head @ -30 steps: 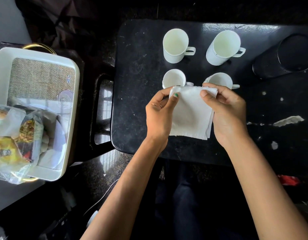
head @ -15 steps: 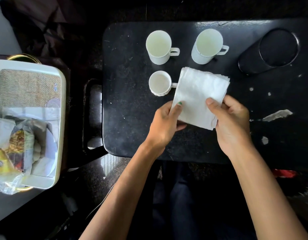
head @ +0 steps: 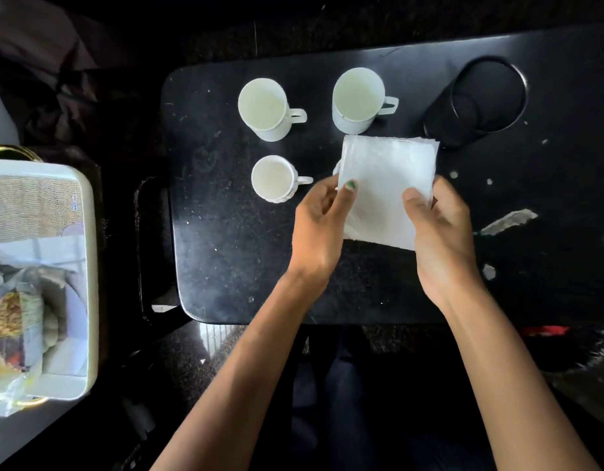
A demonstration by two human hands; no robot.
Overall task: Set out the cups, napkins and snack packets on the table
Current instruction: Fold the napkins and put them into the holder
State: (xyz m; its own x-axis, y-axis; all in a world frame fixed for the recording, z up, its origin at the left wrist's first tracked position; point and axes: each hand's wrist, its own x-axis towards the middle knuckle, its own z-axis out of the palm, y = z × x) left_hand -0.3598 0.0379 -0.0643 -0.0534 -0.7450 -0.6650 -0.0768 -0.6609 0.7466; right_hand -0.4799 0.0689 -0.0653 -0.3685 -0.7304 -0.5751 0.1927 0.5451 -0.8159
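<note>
Both hands hold a stack of white napkins (head: 385, 188) above the black table (head: 232, 239). My left hand (head: 322, 226) pinches its left edge with the thumb on top. My right hand (head: 439, 229) grips the lower right corner. Two tall white mugs stand at the back, one on the left (head: 263, 108) and one on the right (head: 358, 98). A small white cup (head: 275, 178) sits in front of the left mug. The napkins hide the spot to the right of the small cup. Snack packets (head: 11, 317) lie in a white tray (head: 86, 212) at the far left.
A black cylindrical container (head: 477, 100) stands at the table's back right. Pale scraps and specks (head: 507, 220) mark the right side of the table. A woven mat (head: 28, 205) lies in the tray. A dark chair frame (head: 147, 249) stands between tray and table.
The napkin stack has moved forward and right over the lower right cup, which is now hidden. The hands have slid toward the stack's near edge. The view has shifted.
</note>
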